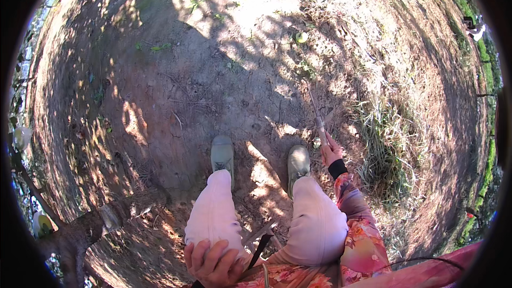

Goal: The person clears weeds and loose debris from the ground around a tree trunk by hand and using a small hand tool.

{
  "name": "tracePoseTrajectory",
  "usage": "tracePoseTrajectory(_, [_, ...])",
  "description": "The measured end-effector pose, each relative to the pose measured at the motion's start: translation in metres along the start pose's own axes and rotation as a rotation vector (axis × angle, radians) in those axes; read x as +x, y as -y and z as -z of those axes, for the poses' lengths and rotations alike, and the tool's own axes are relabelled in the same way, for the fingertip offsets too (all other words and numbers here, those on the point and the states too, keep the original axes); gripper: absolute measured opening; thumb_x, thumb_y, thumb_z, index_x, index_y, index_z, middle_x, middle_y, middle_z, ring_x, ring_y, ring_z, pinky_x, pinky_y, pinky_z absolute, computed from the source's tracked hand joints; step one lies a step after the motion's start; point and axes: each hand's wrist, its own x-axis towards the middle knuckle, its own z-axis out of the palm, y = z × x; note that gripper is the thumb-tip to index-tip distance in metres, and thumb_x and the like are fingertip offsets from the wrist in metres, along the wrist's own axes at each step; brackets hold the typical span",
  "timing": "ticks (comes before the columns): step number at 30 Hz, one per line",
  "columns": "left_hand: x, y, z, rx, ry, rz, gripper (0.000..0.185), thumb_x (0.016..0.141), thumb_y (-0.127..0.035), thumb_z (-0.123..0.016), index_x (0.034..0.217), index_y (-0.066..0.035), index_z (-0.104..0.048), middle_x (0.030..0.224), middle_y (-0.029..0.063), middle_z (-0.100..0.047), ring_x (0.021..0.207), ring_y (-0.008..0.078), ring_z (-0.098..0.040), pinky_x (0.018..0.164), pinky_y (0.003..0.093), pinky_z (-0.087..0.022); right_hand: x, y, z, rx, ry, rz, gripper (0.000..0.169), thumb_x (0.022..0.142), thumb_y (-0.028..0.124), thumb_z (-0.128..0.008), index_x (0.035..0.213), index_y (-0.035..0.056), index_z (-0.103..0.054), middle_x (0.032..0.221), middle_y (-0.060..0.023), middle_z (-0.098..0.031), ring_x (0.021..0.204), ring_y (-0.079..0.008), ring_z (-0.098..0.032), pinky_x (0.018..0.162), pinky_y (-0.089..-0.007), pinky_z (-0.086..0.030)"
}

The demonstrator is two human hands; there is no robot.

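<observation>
My right hand [331, 153] is closed around the handle of a long thin hand tool [318, 118]. Its slim darker end points away from me over the soil, and whether that end is a blade cannot be made out. My left hand [216, 262] rests with fingers spread on my left thigh, on pale trousers [214, 212]. Both knees are bent, with green lace-up shoes [222, 154] flat on the ground. Between my legs, a dark strap [261, 250] hangs in front of pale bars, partly hidden. A round pale green fruit [302, 37] lies beyond the tool's far end.
Bare, cracked soil [192, 100] stretches ahead in patchy shade. A clump of long grass [386, 160] grows to my right. At lower left stands a tree trunk [76, 232] with a sawn stub; pale bags [23, 138] hang near it. A person [476, 30] appears far right.
</observation>
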Motion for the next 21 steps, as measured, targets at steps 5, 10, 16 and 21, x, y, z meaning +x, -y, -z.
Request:
tracePoseTrajectory(5, [-0.008, -0.007, 0.000, 0.022, -0.015, 0.037, 0.016, 0.066, -0.031, -0.063, 0.073, -0.017, -0.064, 0.093, 0.0014, -0.062, 0.098, 0.0287, -0.050, 0.093, 0.0490, -0.035, -0.023, 0.005, -0.029, -0.081, -0.055, -0.006, 0.049, 0.092, 0.013, -0.051, 0.138, 0.0213, -0.039, 0.059, 0.0038, -0.050, 0.037, -0.0039, -0.037, 0.031, -0.0207, -0.029])
tracePoseTrajectory(10, [-0.001, -0.008, 0.000, 0.028, -0.001, 0.015, 0.015, 0.066, -0.031, -0.063, 0.072, -0.017, -0.064, 0.093, 0.0016, -0.062, 0.098, 0.0292, -0.050, 0.091, 0.0498, -0.036, 0.080, 0.077, -0.087, -0.115, 0.015, 0.151, 0.047, 0.090, 0.013, -0.052, 0.136, 0.0207, -0.042, 0.058, 0.0018, -0.049, 0.037, -0.0064, -0.039, 0.034, -0.0237, -0.032])
tracePoseTrajectory(16, [0.009, -0.011, 0.007, 0.047, 0.074, 0.055, 0.024, 0.076, -0.039, -0.062, 0.086, -0.018, -0.068, 0.102, 0.0033, -0.064, 0.103, 0.0275, -0.052, 0.099, 0.0438, -0.033, 0.202, 0.128, -0.153, -0.478, -0.160, 0.282, 0.046, 0.089, 0.027, -0.054, 0.134, 0.0221, -0.046, 0.055, -0.0010, -0.051, 0.039, -0.0099, -0.044, 0.035, -0.0268, -0.035])
tracePoseTrajectory(21, [0.028, -0.008, 0.006, 0.058, 0.018, 0.006, 0.020, 0.078, -0.036, -0.058, 0.080, -0.019, -0.067, 0.096, 0.0016, -0.066, 0.098, 0.0266, -0.054, 0.095, 0.0434, -0.037, 0.224, 0.107, -0.111, -0.456, -0.291, 0.356, 0.047, 0.088, 0.033, -0.056, 0.133, 0.0226, -0.047, 0.060, -0.0002, -0.054, 0.048, -0.0071, -0.047, 0.045, -0.0242, -0.040])
